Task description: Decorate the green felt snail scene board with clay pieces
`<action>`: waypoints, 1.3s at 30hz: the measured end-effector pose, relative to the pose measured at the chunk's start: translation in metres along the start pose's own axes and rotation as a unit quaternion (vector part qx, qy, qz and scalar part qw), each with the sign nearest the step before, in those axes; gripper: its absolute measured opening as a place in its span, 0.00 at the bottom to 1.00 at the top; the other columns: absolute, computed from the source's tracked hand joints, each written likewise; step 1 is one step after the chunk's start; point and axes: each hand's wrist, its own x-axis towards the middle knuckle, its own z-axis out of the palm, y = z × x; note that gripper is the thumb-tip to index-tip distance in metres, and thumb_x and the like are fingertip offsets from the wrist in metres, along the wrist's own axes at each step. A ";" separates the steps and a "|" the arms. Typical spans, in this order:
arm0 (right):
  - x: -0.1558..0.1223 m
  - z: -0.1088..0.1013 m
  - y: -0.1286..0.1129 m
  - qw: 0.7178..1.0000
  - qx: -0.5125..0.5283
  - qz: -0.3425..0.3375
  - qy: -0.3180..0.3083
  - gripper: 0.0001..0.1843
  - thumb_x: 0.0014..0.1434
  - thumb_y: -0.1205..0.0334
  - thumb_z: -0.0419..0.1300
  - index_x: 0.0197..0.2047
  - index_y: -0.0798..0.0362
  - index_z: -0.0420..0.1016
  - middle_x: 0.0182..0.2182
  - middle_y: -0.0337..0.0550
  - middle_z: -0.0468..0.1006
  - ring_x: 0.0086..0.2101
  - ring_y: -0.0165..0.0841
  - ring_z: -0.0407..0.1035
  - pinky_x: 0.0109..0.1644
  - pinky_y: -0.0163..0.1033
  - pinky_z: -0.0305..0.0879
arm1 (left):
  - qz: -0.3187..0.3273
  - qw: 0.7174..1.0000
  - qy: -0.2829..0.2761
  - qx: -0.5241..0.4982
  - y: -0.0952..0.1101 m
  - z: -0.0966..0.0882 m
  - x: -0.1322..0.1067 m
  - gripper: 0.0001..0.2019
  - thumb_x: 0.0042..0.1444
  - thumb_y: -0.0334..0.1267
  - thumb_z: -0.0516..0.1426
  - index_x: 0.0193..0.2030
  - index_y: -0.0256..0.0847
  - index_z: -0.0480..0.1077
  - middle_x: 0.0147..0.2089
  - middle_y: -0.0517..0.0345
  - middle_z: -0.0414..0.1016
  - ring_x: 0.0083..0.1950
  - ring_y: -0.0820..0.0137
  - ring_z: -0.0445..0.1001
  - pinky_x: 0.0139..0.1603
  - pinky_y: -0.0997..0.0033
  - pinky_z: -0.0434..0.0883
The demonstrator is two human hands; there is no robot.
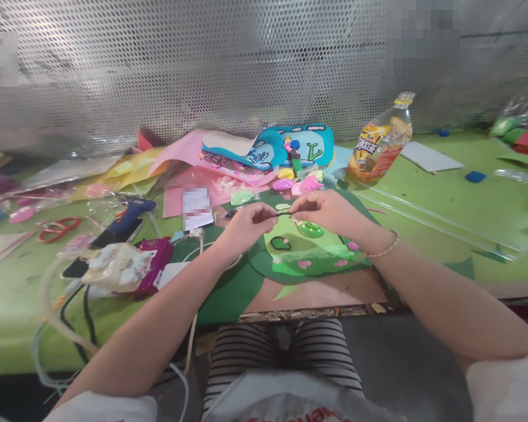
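Between my two hands stretches a thin dark strand (284,214), which looks like rolled modelling clay. My left hand (253,225) pinches one end, and my right hand (323,211) pinches the other. Below them lies a green craft picture (317,261) with a light green middle, a bumpy green clay border and small pink and purple blobs. A dark outlined loop (280,243) shows on its left part. A rounded green clay shape (311,229) sits partly under my right hand.
A drink bottle (381,140) stands behind on the right. Blue clay-decorated cutouts (297,146) lie at the back among clay lumps. On the left are a blue glue gun (134,212), red scissors (59,229), a purple power strip (154,266) and cables. Clear sticks (440,220) lie right.
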 end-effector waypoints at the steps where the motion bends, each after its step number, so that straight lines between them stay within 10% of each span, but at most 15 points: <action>1: 0.000 0.000 0.001 1.000 0.001 -0.002 0.008 0.06 0.50 0.61 0.63 0.32 0.53 0.76 0.29 0.40 0.78 0.29 0.30 0.71 0.33 0.36 0.68 | 0.000 1.000 0.000 -0.002 -0.001 0.000 0.000 0.09 0.49 0.40 0.59 0.35 0.37 0.68 0.31 0.62 0.70 0.31 0.77 0.67 0.36 0.73 0.67; 25: 0.001 0.000 0.004 0.999 0.026 -0.022 0.034 0.07 0.49 0.60 0.64 0.31 0.55 0.75 0.26 0.39 0.76 0.27 0.28 0.69 0.32 0.35 0.65 | -0.024 0.980 0.050 -0.189 -0.002 -0.001 0.003 0.13 0.40 0.38 0.65 0.31 0.36 0.68 0.28 0.64 0.68 0.29 0.78 0.70 0.38 0.71 0.70; 39: 0.000 -0.001 -0.003 0.998 -0.034 0.026 -0.057 0.07 0.52 0.61 0.61 0.33 0.55 0.74 0.27 0.40 0.78 0.28 0.28 0.72 0.33 0.34 0.68 | -0.053 0.997 -0.012 -0.048 -0.003 -0.003 0.000 0.11 0.41 0.37 0.64 0.31 0.37 0.67 0.27 0.62 0.70 0.28 0.77 0.70 0.32 0.73 0.69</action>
